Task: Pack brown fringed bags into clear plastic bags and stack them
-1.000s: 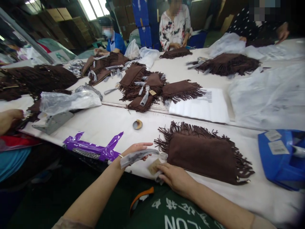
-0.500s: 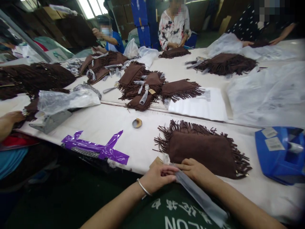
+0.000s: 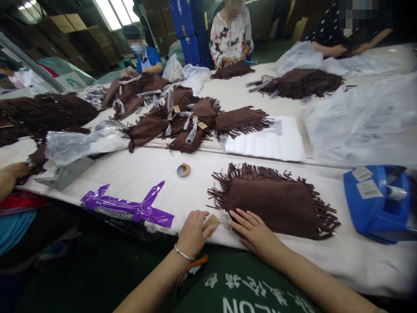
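A dark brown fringed bag point(image 3: 273, 204) lies flat on the table in front of me. At its near left corner hang a tan paper tag point(image 3: 212, 222) and a bit of clear plastic wrap point(image 3: 224, 217). My left hand point(image 3: 193, 231), with a bracelet at the wrist, holds the tag's left edge between thumb and fingers. My right hand point(image 3: 256, 230) rests with straight fingers on the bag's near left corner, fingertips beside the wrap.
A blue tape dispenser point(image 3: 361, 208) stands right. Left are a tape ring point(image 3: 183, 170) and purple tape point(image 3: 127, 204) on the table edge. Beyond lie piled brown bags point(image 3: 185, 126), white sheets point(image 3: 263, 145) and plastic bags point(image 3: 365, 121). Several co-workers sit around; one's hand point(image 3: 13, 174) is far left.
The long greyish plastic strip under my hands is out of sight. My left hand moved left to the tag; my right hand spread onto the bag. Another brown bag now lies on the pile.
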`<state>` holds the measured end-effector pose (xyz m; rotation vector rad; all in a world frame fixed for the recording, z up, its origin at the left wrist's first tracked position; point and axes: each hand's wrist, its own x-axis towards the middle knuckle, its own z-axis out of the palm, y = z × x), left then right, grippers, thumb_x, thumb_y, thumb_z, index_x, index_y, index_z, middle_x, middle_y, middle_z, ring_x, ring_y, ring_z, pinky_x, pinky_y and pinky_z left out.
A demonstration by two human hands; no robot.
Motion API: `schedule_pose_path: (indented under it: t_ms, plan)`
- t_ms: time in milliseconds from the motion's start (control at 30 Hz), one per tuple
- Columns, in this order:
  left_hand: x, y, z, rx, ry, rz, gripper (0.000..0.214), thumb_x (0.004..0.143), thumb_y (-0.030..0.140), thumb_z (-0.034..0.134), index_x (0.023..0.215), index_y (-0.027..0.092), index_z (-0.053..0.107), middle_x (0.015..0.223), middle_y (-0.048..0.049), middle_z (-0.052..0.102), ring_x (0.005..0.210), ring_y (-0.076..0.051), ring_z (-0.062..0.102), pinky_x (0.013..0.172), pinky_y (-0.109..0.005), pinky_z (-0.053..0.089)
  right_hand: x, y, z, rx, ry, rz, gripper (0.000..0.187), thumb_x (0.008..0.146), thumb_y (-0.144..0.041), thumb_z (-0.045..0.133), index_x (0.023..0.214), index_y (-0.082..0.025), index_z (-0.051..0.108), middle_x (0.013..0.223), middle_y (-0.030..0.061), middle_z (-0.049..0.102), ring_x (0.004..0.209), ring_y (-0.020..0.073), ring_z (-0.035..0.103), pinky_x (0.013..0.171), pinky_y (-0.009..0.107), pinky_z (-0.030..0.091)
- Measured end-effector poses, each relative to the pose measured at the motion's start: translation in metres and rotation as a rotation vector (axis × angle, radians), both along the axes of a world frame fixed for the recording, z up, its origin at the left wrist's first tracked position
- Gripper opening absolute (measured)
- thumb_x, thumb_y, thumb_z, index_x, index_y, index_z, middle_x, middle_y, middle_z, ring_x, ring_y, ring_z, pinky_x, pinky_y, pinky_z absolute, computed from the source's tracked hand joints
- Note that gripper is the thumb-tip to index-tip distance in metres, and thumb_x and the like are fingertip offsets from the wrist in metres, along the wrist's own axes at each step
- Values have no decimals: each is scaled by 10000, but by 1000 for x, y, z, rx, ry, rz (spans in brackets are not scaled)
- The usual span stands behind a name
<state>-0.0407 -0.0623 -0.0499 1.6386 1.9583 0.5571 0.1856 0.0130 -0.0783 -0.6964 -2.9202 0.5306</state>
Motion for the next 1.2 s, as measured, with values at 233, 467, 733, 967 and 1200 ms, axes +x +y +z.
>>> schedule_pose_path:
  t_ms: [233,467,733,967,1200]
  plan:
    - [1,-1,-17,-32,40,5,135,738,225,646,777,172,527,829,-28,549,802,-193,504,733,-327,417,28,9,-16,174,-1,88,576,890,-170,427,1422,-273,232,1457,-9,332,1339,215,289,1065,453,296]
    - [-44,10,2,-120,-501,277,235,766,392,608,809,169,545,657,15,593,587,-129,535,528,-221,389,37,0,-12,25,88,54,479,914,-303,447,1380,-273,341,1398,25,434,1311,216,349,1070,490,309]
    - [26,89,33,75,-435,-99,189,783,306,599,932,227,685,956,-25,688,879,-188,606,827,-298,452,49,24,15,-275,482,-455,371,921,-282,417,1288,-278,469,1355,31,481,1253,178,430,1082,391,342]
    - [80,149,-12,-150,-686,-214,298,680,234,683,960,132,686,639,-41,677,590,-187,625,644,-327,522,41,29,27,-72,548,-454,384,918,-239,407,1298,-239,460,1362,68,469,1279,208,396,1075,439,344]
    - [8,145,14,75,-756,133,318,808,349,580,1037,130,608,914,-79,693,827,-163,654,826,-296,488,14,26,16,142,82,-64,537,880,-429,474,1362,-210,384,1390,77,444,1354,280,242,1085,558,229]
